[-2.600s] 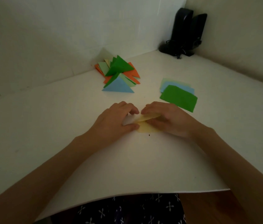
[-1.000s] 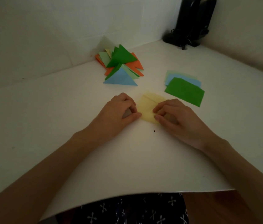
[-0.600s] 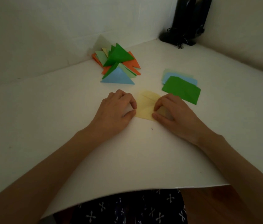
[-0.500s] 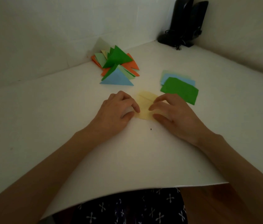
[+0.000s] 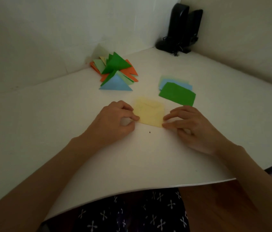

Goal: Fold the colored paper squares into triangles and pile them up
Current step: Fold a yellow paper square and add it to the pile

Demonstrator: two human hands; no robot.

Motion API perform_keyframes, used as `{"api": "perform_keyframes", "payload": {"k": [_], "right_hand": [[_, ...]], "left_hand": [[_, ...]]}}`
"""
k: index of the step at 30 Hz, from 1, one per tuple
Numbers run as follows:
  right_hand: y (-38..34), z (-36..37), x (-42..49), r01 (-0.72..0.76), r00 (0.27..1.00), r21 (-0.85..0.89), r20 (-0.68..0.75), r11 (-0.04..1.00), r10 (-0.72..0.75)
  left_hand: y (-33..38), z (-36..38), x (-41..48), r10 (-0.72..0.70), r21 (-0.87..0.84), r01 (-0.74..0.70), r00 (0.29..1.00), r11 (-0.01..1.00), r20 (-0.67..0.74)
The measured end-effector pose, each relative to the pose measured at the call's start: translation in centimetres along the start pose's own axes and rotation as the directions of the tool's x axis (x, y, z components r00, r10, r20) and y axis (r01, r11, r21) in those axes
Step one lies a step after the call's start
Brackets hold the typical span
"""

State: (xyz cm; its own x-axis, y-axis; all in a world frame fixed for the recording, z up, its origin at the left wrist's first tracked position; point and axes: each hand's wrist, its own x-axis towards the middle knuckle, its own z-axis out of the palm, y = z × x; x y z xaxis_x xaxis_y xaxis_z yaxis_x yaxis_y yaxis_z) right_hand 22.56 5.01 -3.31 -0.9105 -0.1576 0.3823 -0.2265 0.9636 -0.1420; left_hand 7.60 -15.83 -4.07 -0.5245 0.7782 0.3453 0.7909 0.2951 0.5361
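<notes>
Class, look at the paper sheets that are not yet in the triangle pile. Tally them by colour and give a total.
dark green sheet: 1
blue sheet: 1
pale green sheet: 1
yellow sheet: 1
Total: 4 in view; the stack may hide more.

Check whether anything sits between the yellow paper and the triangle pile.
Nothing visible. The yellow paper, pinched by the left hand and right hand, faces bare table up to the pile of folded triangles; the green-topped stack of squares lies off to the right.
</notes>
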Motion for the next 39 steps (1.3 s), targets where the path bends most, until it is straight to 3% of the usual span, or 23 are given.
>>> {"api": "perform_keyframes", "payload": {"k": [2, 4, 10, 14, 17, 25, 31, 34, 36, 37, 39], "right_hand": [[-0.2, 0.5, 0.6, -0.120, 0.993, 0.074, 0.009, 0.990, 0.120], [-0.4, 1.1, 1.3, -0.185, 0.983, 0.037, 0.021, 0.982, 0.184], [-0.7, 1.4, 2.6, -0.052, 0.992, -0.158, -0.121, 0.986, 0.033], [-1.2, 1.7, 3.0, -0.039, 0.998, -0.123, -0.048, 0.992, 0.034], [-1.6, 1.9, 3.0, -0.105, 0.993, -0.038, -0.055, 0.994, 0.103], [-1.6, 2.0, 2.5, -0.112, 0.993, 0.075, -0.022, 0.991, 0.114], [-1.4, 2.2, 2.3, -0.025, 0.998, -0.001, -0.058, 1.000, 0.025], [-1.1, 2.1, 2.4, 0.010, 0.994, -0.054, -0.107, 0.999, -0.015], [-1.4, 1.9, 2.4, -0.051, 0.979, 0.018, -0.196, 0.999, 0.053], [-1.8, 1.6, 2.5, -0.126, 0.962, 0.135, -0.225, 0.983, 0.154], [-2.2, 1.1, 2.5, -0.307, 0.908, 0.443, -0.129, 0.843, 0.399]], "left_hand": [[0.1, -0.1, 0.2, -0.052, -0.022, 0.052, 0.999, 0.998, 0.008], [0.1, -0.1, 0.5, -0.081, -0.035, 0.082, 0.996, 0.996, 0.028], [0.2, -0.2, 0.5, -0.057, -0.073, 0.060, 0.998, 0.996, 0.037], [0.2, -0.1, 0.5, 0.005, -0.090, -0.003, 1.000, 0.996, 0.020], [0.1, 0.3, 0.6, 0.053, -0.096, -0.053, 0.999, 0.994, -0.011], [0.4, 1.1, 0.7, 0.104, -0.100, -0.104, 0.995, 0.990, 0.000], [0.7, 1.0, 0.5, 0.148, -0.043, -0.148, 0.989, 0.988, 0.006], [0.9, 0.9, 0.4, 0.180, -0.049, -0.183, 0.982, 0.982, -0.065], [1.2, 0.7, 0.4, 0.162, -0.109, -0.176, 0.978, 0.978, -0.131], [1.3, 0.6, 0.3, 0.139, -0.162, -0.165, 0.978, 0.973, -0.158], [1.6, 0.3, 0.2, 0.088, -0.267, -0.134, 0.980, 0.954, -0.177]]}}
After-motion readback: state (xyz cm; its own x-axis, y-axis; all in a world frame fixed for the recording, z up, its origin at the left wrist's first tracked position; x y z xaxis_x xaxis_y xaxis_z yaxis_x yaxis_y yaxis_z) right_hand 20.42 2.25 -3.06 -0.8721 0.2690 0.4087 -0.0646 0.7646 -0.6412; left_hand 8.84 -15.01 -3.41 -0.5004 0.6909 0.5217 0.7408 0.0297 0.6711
